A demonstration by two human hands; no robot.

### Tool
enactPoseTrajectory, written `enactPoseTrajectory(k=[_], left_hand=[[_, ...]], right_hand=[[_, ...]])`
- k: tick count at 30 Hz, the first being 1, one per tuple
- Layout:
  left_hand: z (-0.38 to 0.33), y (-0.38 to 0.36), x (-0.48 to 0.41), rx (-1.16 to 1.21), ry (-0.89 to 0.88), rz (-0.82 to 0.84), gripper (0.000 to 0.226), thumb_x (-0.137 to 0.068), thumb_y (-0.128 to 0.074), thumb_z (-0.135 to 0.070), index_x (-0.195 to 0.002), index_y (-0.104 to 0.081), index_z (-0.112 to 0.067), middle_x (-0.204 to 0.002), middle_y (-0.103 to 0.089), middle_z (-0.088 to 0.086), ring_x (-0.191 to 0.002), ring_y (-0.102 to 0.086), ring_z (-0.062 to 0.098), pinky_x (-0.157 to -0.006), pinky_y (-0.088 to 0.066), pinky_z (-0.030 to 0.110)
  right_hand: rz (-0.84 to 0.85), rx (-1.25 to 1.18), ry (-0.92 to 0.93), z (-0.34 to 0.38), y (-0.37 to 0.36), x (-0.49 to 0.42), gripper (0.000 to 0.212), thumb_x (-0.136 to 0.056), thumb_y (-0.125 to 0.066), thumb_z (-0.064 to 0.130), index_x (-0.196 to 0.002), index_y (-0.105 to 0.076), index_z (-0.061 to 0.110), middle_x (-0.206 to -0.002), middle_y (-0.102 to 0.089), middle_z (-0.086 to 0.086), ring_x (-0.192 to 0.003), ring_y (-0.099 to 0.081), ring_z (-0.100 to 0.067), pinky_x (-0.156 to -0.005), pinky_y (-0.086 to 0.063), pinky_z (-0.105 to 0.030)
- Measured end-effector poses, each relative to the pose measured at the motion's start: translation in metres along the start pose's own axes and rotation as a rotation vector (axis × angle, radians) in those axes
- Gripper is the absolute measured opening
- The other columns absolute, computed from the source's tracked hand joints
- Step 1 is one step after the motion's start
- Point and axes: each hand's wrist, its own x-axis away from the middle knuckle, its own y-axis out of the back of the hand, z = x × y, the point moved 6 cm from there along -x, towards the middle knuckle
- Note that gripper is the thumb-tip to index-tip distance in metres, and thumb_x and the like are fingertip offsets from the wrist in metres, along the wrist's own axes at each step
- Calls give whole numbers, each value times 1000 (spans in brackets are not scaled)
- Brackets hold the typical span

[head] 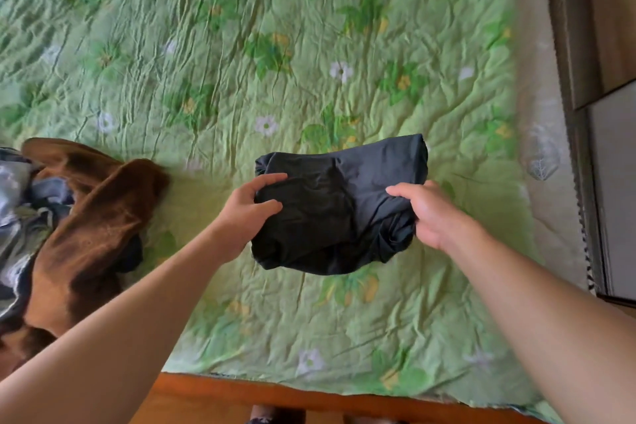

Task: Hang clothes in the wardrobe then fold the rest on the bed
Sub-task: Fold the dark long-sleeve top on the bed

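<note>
A folded black garment [339,203] is held just above the green floral bedspread [241,45], right of the middle. My left hand [249,208] grips its left edge, thumb on top and fingers curled under. My right hand [428,213] grips its right edge the same way, with bunched fabric at the lower right corner by my palm. The garment's underside is hidden.
A brown garment [96,227] lies crumpled at the bed's left, over blue-grey clothes [24,203]. The bed's wooden frame [275,396] runs along the near edge. A cream sheet border [543,162] and dark wooden furniture [595,45] stand at the right.
</note>
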Motion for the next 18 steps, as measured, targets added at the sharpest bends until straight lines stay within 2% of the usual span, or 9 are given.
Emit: enactPoseTrajectory(k=[3,6,8,11,13,16,18], left_hand=[[-41,-3,37,-46,-67,4,51,-88,-64,-2,-116,-71,-44,-110,-73,-3,-92,-74,15,-75,-62,34],[-87,-10,81,-89,-129,14,51,-87,-66,-7,-118,-68,-48,-113,-72,-5,-94,-74,12,-75,-62,32],[-118,-16,111,-97,-160,10,51,-87,-67,-9,-119,-67,-49,-113,-72,-5,-93,-73,11,-74,-62,31],[-160,-27,159,-108,-199,11,50,-88,-67,-8,-119,-67,-48,-113,-72,-2,-92,-74,12,-74,-62,32],[-184,-35,193,-86,-222,29,50,-88,-67,-6,-117,-68,-47,-111,-72,-2,-89,-74,13,-71,-61,29],[-216,-45,244,-90,-268,57,48,-88,-67,-7,-118,-69,-45,-111,-70,-4,-84,-75,12,-69,-62,31],[-229,-50,275,-87,-294,79,47,-88,-66,-8,-117,-69,-45,-111,-70,-4,-84,-75,14,-71,-63,34]], right_hand=[[48,1,76,33,14,44,30,-90,-64,-3,-120,-65,0,-107,-75,-21,-92,-74,-37,-82,-60,-47],[62,-7,125,63,34,93,27,-92,-63,1,-119,-66,4,-104,-76,-19,-93,-74,-37,-75,-61,-43],[72,-15,151,81,48,128,25,-94,-62,4,-119,-66,7,-98,-78,-15,-85,-76,-31,-64,-60,-36],[64,-44,186,103,71,188,22,-96,-61,5,-117,-65,7,-90,-79,-10,-77,-77,-26,-57,-58,-32],[45,-76,217,116,86,230,24,-96,-62,5,-120,-65,6,-96,-78,-13,-84,-76,-30,-62,-59,-34],[23,-101,260,124,109,290,30,-97,-60,5,-126,-63,1,-111,-74,-21,-100,-72,-38,-81,-58,-43],[21,-127,291,122,123,328,29,-97,-59,6,-125,-65,0,-110,-75,-20,-100,-73,-37,-81,-58,-41]])
